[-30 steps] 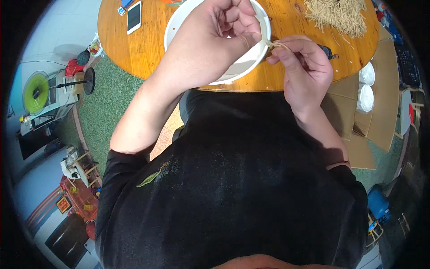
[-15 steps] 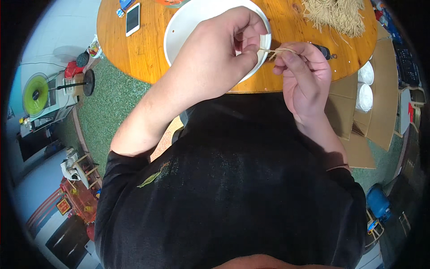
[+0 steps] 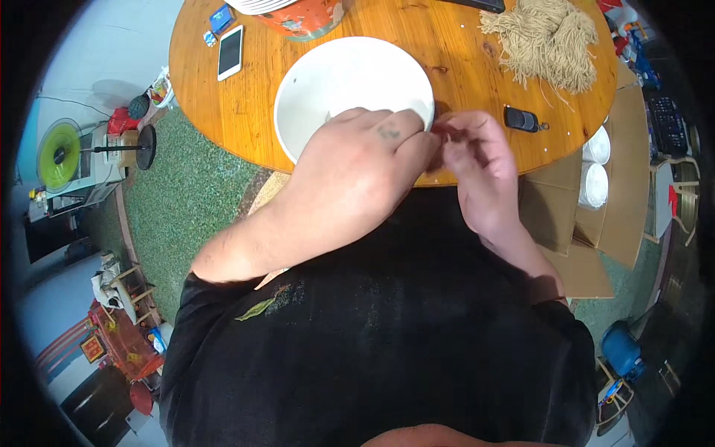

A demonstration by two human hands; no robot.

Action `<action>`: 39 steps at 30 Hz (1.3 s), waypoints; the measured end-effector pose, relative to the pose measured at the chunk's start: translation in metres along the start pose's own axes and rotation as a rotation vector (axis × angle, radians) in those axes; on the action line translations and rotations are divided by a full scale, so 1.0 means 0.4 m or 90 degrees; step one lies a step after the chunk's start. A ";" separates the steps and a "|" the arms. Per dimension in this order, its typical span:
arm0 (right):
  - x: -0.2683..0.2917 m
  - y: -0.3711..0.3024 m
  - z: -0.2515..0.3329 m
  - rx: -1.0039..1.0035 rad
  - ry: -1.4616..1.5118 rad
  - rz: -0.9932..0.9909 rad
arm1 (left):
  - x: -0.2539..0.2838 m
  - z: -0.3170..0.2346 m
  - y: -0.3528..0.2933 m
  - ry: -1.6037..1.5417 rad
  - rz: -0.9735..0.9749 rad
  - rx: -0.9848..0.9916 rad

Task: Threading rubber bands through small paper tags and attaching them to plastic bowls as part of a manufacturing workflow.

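Note:
A white round bucket (image 3: 350, 63) stands at the table's near edge, its mouth facing me; a small hole shows in its left wall. Across its near right rim lies my left hand (image 3: 372, 153), back up, with the fingers curled closed and what they hold hidden. My right hand (image 3: 480, 153) is just right of the rim, close to the left fingertips. Its thumb and fingers are pinched together, slightly blurred. A pale tip of string (image 3: 448, 138) seems to show between them; the rest of it is hidden.
A bundle of tan strings (image 3: 551, 45) lies at the far right of the wooden table (image 3: 216, 112), with a black key fob (image 3: 521, 118) nearer. A white phone (image 3: 231, 52) and orange patterned buckets (image 3: 305, 18) are farther left. Cardboard (image 3: 625, 171) and white tubs (image 3: 593, 185) stand right, below the table.
Both hands have come lower in view and closer together, and the left has turned its back upward. The string stretched between them is now mostly hidden. More of the table shows.

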State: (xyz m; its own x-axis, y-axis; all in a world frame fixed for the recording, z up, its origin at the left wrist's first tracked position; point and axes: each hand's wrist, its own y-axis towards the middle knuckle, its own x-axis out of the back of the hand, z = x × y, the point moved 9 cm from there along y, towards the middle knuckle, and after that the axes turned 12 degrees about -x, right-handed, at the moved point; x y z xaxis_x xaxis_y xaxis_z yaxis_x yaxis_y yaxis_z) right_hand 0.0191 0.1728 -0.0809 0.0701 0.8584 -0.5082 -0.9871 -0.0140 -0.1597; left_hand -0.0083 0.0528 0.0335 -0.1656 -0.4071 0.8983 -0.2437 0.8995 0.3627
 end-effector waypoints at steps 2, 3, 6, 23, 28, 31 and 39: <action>-0.017 -0.017 -0.033 -0.125 -0.056 0.053 | 0.009 -0.004 -0.018 -0.003 -0.007 0.008; -0.036 -0.021 -0.043 -0.150 -0.069 0.149 | 0.012 -0.002 -0.027 -0.009 -0.011 0.017; -0.045 -0.037 -0.023 -0.110 -0.282 0.133 | 0.017 0.025 -0.058 -0.009 -0.047 0.045; -0.024 -0.019 0.275 -0.113 -0.455 0.381 | 0.084 0.146 -0.148 0.010 -0.052 -0.050; -0.020 -0.018 0.262 -0.097 -0.286 0.376 | 0.115 0.198 -0.167 0.013 -0.005 -0.019; -0.021 -0.022 0.258 -0.065 -0.276 0.388 | 0.126 0.218 -0.179 0.025 0.053 0.007; -0.043 -0.021 0.220 -0.078 -0.132 0.287 | 0.203 0.130 -0.278 0.073 -0.463 -0.043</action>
State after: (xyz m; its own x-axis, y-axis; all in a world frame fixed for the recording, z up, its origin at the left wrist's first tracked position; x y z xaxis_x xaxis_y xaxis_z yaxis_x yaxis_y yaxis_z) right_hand 0.0134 0.2033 0.0036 -0.4008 0.8367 -0.3733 -0.8877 -0.4554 -0.0677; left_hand -0.0444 -0.0887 0.0532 0.1176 -0.8882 0.4442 -0.1945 0.4181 0.8874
